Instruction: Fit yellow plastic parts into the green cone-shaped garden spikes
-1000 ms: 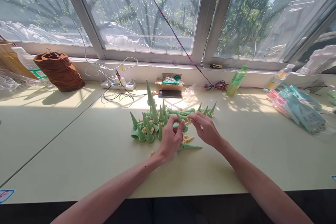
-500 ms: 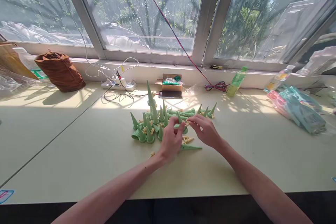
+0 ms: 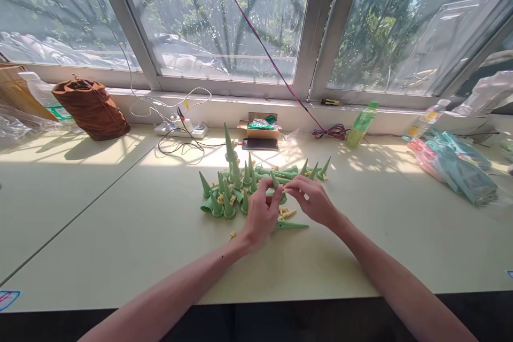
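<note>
The left hand [image 3: 259, 214] pinches a green cone [image 3: 274, 179]; just right of this cone, the right hand [image 3: 315, 200] pinches a yellow peg [image 3: 285, 190], and other cones [image 3: 228, 210] stand left of it

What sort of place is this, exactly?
Probably an informal workroom, set up beside a window. A long, pale table holds a cluster of green cones mixed with small yellowish pieces, and a power strip lies near the sill.
</note>
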Available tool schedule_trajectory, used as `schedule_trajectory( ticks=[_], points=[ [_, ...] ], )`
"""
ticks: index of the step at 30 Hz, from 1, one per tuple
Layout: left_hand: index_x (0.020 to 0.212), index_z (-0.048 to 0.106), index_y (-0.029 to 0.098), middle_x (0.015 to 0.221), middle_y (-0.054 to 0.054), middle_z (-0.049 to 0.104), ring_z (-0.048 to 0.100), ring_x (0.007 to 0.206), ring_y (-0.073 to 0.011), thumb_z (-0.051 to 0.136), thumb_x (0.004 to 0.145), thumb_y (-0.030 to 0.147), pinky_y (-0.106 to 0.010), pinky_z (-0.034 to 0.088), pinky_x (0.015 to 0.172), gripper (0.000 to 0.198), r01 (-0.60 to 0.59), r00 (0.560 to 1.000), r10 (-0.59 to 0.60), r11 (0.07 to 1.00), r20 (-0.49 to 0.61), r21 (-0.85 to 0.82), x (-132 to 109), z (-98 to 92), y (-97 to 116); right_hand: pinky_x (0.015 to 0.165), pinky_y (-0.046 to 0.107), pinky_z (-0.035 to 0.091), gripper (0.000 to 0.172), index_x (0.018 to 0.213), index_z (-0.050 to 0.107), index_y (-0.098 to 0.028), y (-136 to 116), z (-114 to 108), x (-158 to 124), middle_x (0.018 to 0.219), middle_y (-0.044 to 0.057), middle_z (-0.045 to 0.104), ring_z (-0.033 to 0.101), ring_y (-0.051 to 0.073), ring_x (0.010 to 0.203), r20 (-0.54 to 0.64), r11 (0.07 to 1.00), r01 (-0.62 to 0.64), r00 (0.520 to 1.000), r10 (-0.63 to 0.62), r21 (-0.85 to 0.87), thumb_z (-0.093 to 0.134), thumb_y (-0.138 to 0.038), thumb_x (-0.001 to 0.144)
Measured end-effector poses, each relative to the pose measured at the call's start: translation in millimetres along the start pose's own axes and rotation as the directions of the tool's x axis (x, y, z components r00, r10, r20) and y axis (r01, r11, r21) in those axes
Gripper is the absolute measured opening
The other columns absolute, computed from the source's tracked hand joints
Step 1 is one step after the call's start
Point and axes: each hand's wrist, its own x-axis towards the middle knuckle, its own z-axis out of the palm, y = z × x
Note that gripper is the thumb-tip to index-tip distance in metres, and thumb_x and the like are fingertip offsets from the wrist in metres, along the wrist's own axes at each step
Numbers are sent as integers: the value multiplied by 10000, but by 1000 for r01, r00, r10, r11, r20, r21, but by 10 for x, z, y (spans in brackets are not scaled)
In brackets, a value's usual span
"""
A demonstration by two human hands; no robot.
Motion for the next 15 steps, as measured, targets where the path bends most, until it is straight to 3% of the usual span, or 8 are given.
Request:
schedule_trajectory(
  ticks=[15],
  points=[
    [887, 425, 204, 604, 72, 360, 238, 439, -41, 485, 948, 435, -182, 156, 423, 246, -56, 998, 54, 995, 29, 77, 2, -11, 13, 583, 247, 389, 261, 778, 527, -190, 9, 17, -10, 693, 1, 526, 475, 125, 613, 29, 997, -51, 998, 53, -58, 448, -287, 1006]
  ],
)
